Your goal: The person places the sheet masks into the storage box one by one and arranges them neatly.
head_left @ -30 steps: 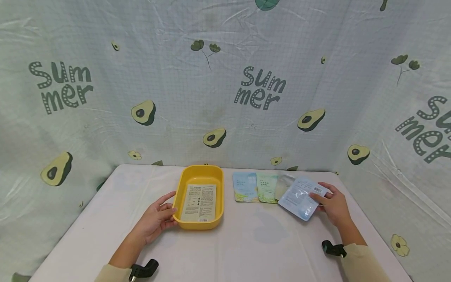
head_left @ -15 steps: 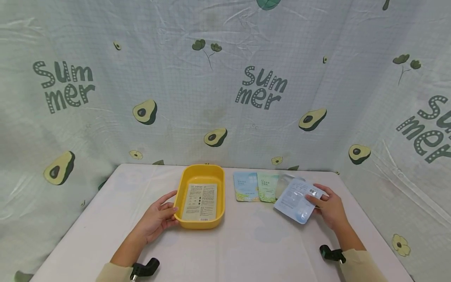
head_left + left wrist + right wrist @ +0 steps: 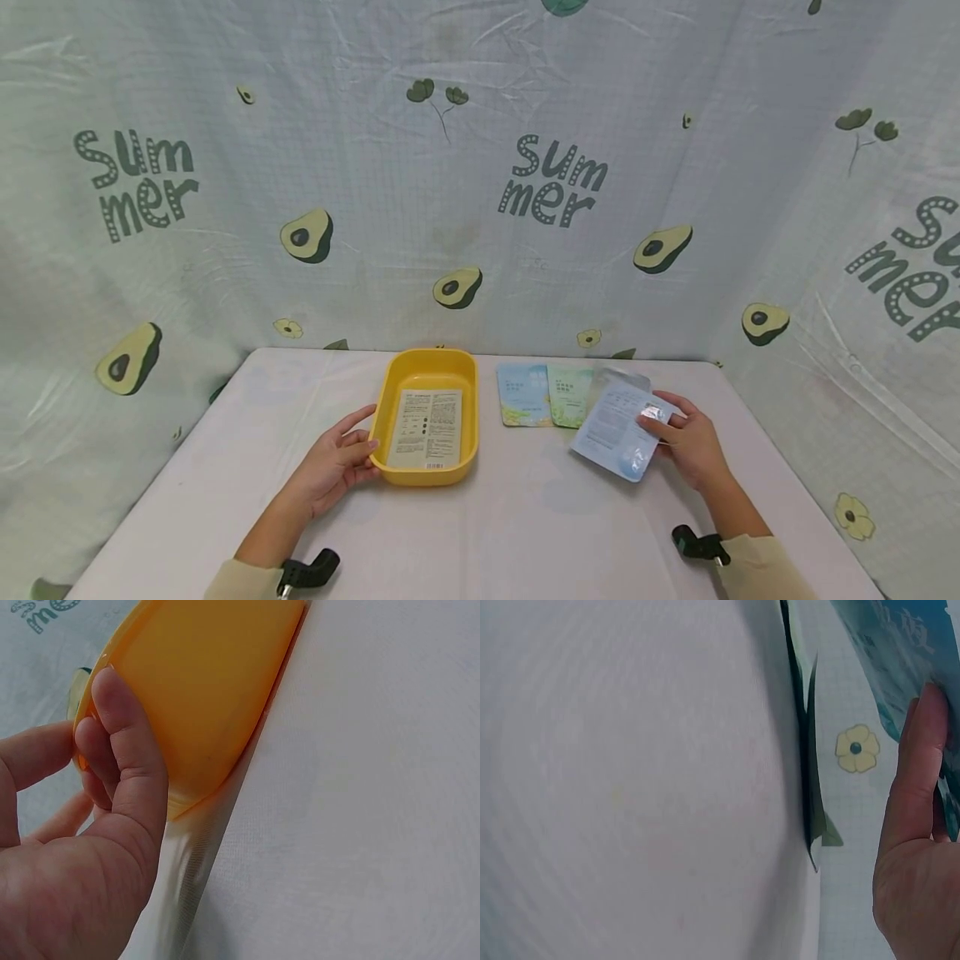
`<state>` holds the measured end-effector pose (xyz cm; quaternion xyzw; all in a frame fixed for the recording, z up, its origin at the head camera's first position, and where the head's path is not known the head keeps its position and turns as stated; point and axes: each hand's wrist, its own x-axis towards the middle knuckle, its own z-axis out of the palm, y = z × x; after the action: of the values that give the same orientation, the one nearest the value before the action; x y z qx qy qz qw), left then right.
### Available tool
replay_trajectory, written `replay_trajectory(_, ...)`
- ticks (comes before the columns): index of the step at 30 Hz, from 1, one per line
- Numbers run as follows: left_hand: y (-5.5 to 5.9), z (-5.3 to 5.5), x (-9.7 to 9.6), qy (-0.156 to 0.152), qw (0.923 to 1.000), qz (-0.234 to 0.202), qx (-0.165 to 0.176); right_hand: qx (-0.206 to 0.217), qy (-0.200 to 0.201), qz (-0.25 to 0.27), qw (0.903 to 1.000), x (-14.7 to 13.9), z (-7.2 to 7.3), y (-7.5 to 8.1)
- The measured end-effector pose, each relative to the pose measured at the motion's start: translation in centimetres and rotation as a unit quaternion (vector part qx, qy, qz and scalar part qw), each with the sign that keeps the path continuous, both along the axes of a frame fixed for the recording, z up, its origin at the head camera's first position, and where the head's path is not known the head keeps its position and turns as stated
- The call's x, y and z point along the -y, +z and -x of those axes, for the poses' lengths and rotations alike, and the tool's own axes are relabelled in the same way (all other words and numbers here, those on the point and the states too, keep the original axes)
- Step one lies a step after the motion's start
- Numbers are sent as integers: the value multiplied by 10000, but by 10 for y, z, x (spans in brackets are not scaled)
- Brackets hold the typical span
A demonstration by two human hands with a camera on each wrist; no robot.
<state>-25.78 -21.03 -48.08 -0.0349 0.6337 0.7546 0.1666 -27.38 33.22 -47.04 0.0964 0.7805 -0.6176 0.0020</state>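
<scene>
My left hand (image 3: 337,467) pinches the left rim of a yellow plastic tray (image 3: 431,371), thumb on the rim and fingers along the outside; the left wrist view shows this grip close up. Inside the tray lies a beige flat packet (image 3: 426,429) covered in small print. On the right, my right hand (image 3: 693,446) holds a pale blue flat pouch (image 3: 618,437) by its right edge, thumb on top, its printed side up and tilted. Behind it a greyish packet (image 3: 603,382) is partly hidden. In the right wrist view the pouch (image 3: 907,652) shows a blue-green side.
A blue pouch (image 3: 523,398) and a green pouch (image 3: 566,396) lie side by side at the back of the white-covered table (image 3: 517,517), just right of the tray. A printed curtain (image 3: 375,208) with avocados hangs behind and at the sides.
My right hand has carried the pale blue pouch a little to the left and nearer me. My left hand keeps its grip on the tray, which stays in place.
</scene>
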Motion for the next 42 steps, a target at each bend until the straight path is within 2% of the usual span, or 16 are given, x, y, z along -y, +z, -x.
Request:
replay_trajectory(11, 0, -1, 1, -28, 10000, -50, 19, -55, 116, 141, 9998, 17, -1, 3)
replay_trajectory(20, 1, -1, 0, -7, 10000, -46, 17, -75, 275, 460, 9985, 29, -2, 5)
replay_trajectory(36, 2, -1, -1, 35, 10000, -8, 27, -122, 454, 486, 9977, 55, 0, 10)
replay_trajectory(42, 2, -2, 0, 5, 10000, -59, 15, -148, 547, 697, 9960, 67, 2, 13)
